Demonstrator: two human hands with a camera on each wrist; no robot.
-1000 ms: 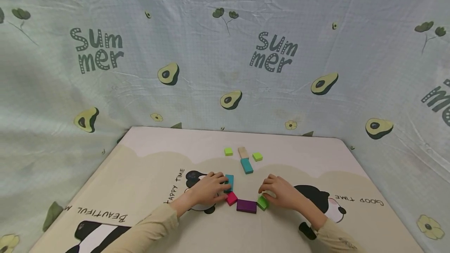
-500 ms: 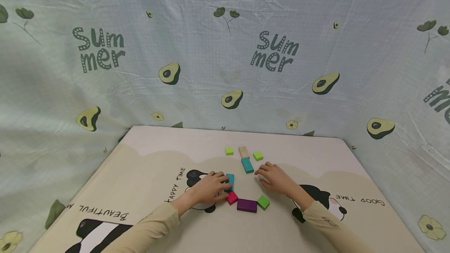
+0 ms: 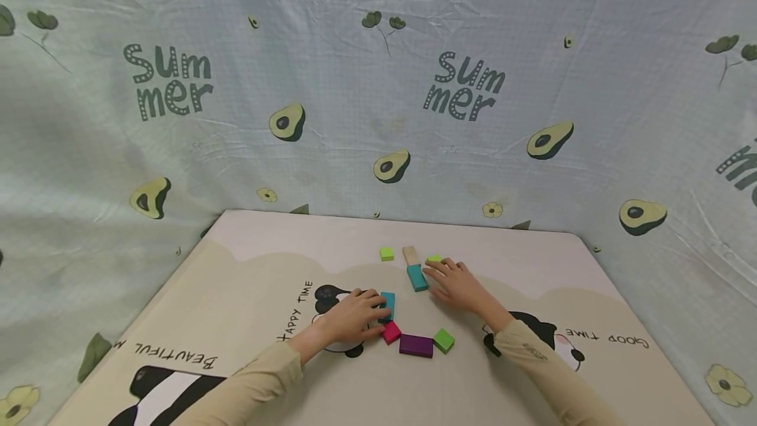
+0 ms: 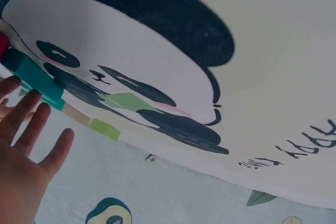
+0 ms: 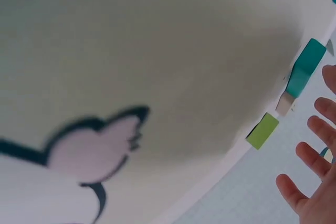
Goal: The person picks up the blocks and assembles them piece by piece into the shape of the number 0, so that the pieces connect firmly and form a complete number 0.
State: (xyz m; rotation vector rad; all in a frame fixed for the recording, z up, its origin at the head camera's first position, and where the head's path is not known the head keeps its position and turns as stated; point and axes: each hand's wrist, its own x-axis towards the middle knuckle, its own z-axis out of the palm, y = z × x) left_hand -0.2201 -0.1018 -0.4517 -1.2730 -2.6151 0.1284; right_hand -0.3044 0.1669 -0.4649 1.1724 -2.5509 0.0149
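Note:
Beside a blue block (image 3: 387,306) and a pink block (image 3: 391,332), my left hand (image 3: 353,316) rests with its fingertips at their left edges. In the left wrist view the left hand (image 4: 26,150) has spread fingers near the teal block (image 4: 34,77). My right hand (image 3: 460,286) reaches over the table at the right side of another blue block (image 3: 416,278), partly covering a light green block (image 3: 434,258). The right wrist view shows the right hand (image 5: 315,156) with fingers apart, beside a teal block (image 5: 306,67); nothing is seen in its grasp.
A purple block (image 3: 416,346) lies in front, touching or nearly touching a green block (image 3: 443,340). Farther back are a wooden block (image 3: 411,255) and a light green block (image 3: 386,254). A patterned cloth (image 3: 331,71) hangs behind the table (image 3: 260,242).
My right hand has left the front green block and moved away from me to the far blue block. The left hand has stayed in place.

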